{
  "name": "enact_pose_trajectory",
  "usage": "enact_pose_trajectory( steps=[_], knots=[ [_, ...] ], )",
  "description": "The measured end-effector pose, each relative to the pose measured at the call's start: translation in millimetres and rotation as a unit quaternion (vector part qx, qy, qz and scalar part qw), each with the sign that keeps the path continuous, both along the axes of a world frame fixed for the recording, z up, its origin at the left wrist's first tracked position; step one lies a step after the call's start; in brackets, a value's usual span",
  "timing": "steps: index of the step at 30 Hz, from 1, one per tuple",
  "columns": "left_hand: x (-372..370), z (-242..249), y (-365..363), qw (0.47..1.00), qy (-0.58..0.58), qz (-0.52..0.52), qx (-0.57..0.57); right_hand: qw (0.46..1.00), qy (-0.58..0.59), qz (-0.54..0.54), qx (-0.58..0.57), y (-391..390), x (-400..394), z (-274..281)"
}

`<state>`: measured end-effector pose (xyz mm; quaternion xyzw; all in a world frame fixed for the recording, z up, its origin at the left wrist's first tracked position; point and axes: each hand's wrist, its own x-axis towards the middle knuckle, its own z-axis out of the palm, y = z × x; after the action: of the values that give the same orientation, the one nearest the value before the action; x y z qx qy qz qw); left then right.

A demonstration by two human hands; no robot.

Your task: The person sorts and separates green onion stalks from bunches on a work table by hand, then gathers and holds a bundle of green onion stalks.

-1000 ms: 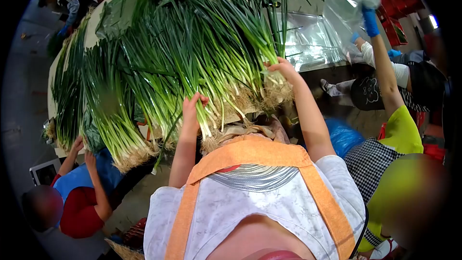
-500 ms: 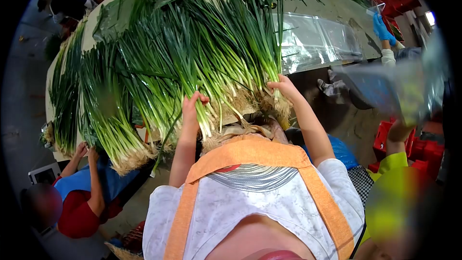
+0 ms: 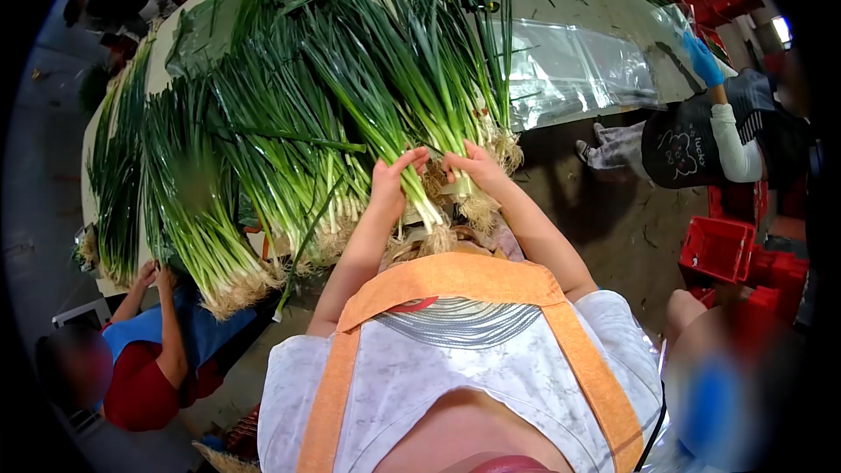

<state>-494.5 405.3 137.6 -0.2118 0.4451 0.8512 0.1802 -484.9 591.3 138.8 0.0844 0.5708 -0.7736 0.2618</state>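
My left hand (image 3: pixel 392 180) is closed round the pale stems of a small bunch of spring onions (image 3: pixel 422 199), its roots hanging towards my apron. Just to the right, my right hand (image 3: pixel 482 170) grips a second bunch of spring onions (image 3: pixel 464 182) above its roots. The two hands are close together, fingertips nearly meeting. Long green leaves from both bunches lie up across the table. Beside my left hand spreads a wide heap of spring onions (image 3: pixel 280 140), roots towards me. A few more spring onions (image 3: pixel 504 136) lie beyond my right hand.
Clear plastic sheeting (image 3: pixel 578 70) covers the table (image 3: pixel 618 13) at right. A co-worker in a red top (image 3: pixel 144 385) works at left; another's blue-gloved hand (image 3: pixel 703 60) is at far right. Red crates (image 3: pixel 718 250) stand on the floor at right. A loose stalk (image 3: pixel 302 250) hangs over the table edge.
My left hand has moved right and my right hand left, each with spring onions, so they are now close together. The blurred person carrying plastic at right has moved lower, uncovering the gloved co-worker.
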Motion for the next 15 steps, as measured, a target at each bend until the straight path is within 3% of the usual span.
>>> enact_pose_trajectory(
  steps=[1, 3, 5, 6, 7, 9, 10, 11, 13, 15],
  knots=[
    [1, 3, 3, 1.000, -0.009, -0.012, 0.004, 1.000, -0.007, 0.011, 0.028, -4, 0, -3],
    [2, 12, 7, 0.999, -0.028, -0.035, 0.011, 0.997, -0.070, -0.032, -0.029, -12, 9, -5],
    [-2, -10, 4, 0.997, -0.038, -0.071, 0.012, 0.992, -0.094, -0.035, -0.075, -15, 14, -12],
    [-3, -14, 5, 0.997, -0.033, -0.075, 0.000, 1.000, -0.023, -0.001, -0.013, -15, 16, -23],
    [-3, -16, 6, 0.996, -0.027, -0.079, -0.012, 0.989, 0.061, 0.041, 0.130, -17, 18, -17],
    [-5, -16, 12, 0.995, -0.033, -0.065, -0.067, 0.881, 0.219, 0.117, 0.401, -26, 24, 2],
    [-7, -14, 17, 0.991, -0.043, -0.051, -0.116, 0.852, 0.201, 0.157, 0.456, -33, 24, 0],
    [-11, -13, 21, 0.984, -0.052, -0.037, -0.166, 0.838, 0.214, 0.183, 0.467, -36, 27, 2],
    [-18, -32, 18, 0.992, -0.077, -0.024, -0.095, 0.804, 0.241, 0.234, 0.490, -40, 35, 16],
    [-22, -31, 15, 0.992, -0.101, -0.018, -0.075, 0.816, 0.261, 0.240, 0.457, -37, 36, 26]
  ],
)
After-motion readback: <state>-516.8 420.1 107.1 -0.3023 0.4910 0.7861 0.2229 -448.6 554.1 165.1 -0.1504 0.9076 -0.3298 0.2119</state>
